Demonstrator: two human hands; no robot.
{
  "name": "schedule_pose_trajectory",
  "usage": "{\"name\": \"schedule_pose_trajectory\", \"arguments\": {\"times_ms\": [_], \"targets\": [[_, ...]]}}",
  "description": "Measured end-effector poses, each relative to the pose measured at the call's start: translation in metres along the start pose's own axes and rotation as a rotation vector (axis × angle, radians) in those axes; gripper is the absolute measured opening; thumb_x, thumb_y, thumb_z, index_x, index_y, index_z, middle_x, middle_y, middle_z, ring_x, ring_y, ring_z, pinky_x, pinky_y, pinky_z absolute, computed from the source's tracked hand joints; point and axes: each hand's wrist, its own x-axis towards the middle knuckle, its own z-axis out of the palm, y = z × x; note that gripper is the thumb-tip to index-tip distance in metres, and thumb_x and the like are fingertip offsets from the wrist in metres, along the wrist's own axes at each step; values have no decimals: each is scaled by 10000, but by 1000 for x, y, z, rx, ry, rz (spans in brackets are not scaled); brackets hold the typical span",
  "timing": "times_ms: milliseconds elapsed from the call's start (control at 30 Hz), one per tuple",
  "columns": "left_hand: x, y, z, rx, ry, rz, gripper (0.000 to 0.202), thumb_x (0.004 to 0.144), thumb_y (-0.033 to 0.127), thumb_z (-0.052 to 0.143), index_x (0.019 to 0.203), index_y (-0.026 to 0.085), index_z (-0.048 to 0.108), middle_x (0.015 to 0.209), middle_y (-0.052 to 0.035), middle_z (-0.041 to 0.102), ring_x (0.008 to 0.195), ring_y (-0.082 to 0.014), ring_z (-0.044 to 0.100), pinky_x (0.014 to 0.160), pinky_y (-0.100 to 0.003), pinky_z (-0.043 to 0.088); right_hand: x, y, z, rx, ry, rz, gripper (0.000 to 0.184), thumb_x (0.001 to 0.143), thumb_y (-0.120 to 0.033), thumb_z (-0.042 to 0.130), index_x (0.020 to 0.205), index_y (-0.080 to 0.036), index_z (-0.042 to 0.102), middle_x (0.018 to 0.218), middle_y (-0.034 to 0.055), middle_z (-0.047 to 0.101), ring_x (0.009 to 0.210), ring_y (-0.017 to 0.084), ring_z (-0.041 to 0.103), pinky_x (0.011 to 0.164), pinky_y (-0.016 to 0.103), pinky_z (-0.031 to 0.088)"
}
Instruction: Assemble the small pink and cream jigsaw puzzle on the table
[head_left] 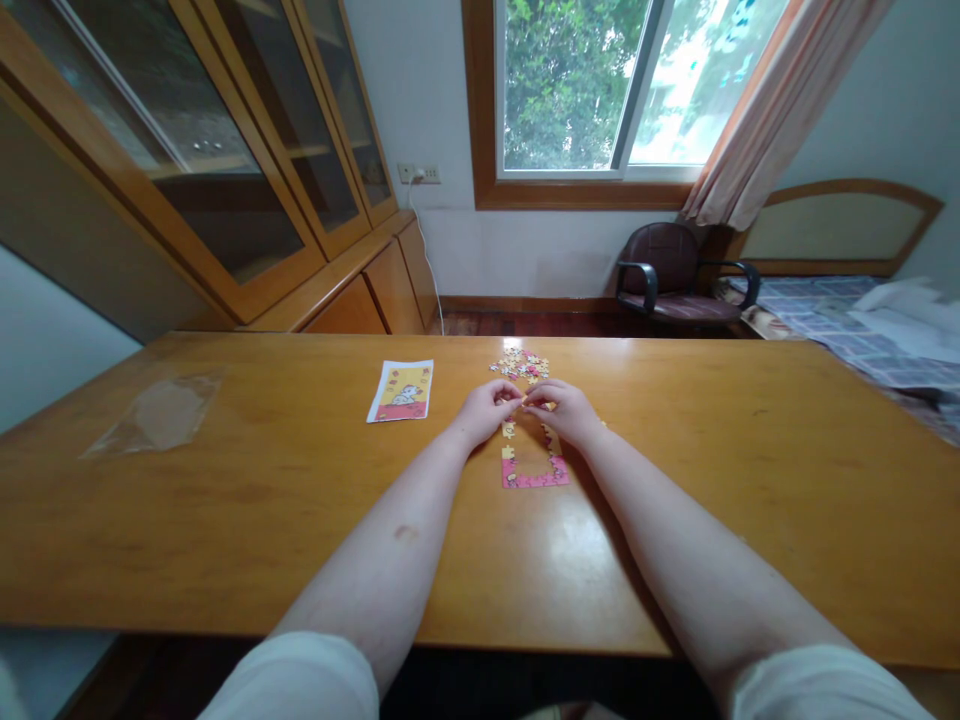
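Note:
A partly joined jigsaw puzzle border (536,481) lies on the wooden table, pink along its near edge and yellow up the sides, with bare table inside it. Over its far end, my left hand (486,409) and my right hand (564,409) meet, fingertips pinched close together. A small yellow puzzle piece seems to be between them, mostly covered by the fingers; which hand grips it is hard to make out. Just beyond my hands is a heap of loose puzzle pieces (517,362). To the left lies a picture card (403,392) showing a white animal on yellow and pink.
A clear plastic bag (169,410) lies on the left of the table (300,540). A glass-door cabinet (315,180) stands at the left. Past the far edge are a window, an office chair (667,275) and, at right, a bed (847,320).

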Motion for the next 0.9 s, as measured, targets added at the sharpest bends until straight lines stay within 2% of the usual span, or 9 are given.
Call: {"name": "schedule_pose_trajectory", "arguments": {"times_ms": [133, 300, 433, 633, 767, 900], "targets": [[0, 2, 1, -63, 2, -42, 168, 755, 287, 681, 820, 151, 606, 738, 6, 630, 648, -117, 567, 618, -250, 498, 0, 2, 0, -12, -13, 5, 105, 813, -302, 684, 759, -211, 683, 763, 29, 654, 692, 147, 615, 682, 285, 535], [-1, 4, 1, 3, -7, -27, 159, 763, 285, 677, 839, 153, 627, 781, -6, 652, 672, -127, 574, 669, -268, 491, 1, 1, 0, -20, 17, -67, 145, 843, -289, 643, 720, -217, 671, 790, 44, 671, 747, 158, 635, 710, 289, 538], [0, 1, 2, -66, -15, -18, 199, 756, 302, 693, 865, 152, 623, 831, -22, 667, 754, -146, 603, 727, -280, 493, 1, -1, -2, -38, 42, -114, 168, 866, -316, 623, 734, -225, 671, 824, 54, 683, 793, 168, 648, 768, 311, 537], [2, -3, 4, -182, -4, -55, 221, 734, 266, 718, 841, 154, 560, 714, 18, 610, 681, -118, 586, 652, -241, 476, 0, -5, -2, -29, 13, -146, 209, 883, -355, 608, 734, -219, 663, 823, 60, 677, 792, 167, 643, 762, 311, 537], [2, -3, 3, -129, 32, -75, 215, 738, 229, 712, 838, 162, 534, 667, 42, 571, 616, -101, 555, 609, -226, 465, -1, -5, -3, -46, 8, -94, 171, 879, -358, 612, 821, -216, 688, 874, 59, 667, 735, 146, 623, 714, 289, 537], [0, -3, 2, -22, 20, -71, 150, 771, 215, 670, 868, 160, 571, 772, 2, 629, 659, -116, 585, 630, -242, 485, -1, 1, -7, -115, 56, -3, 182, 889, -337, 592, 905, -213, 725, 909, 65, 663, 654, 128, 585, 676, 289, 529]]}}
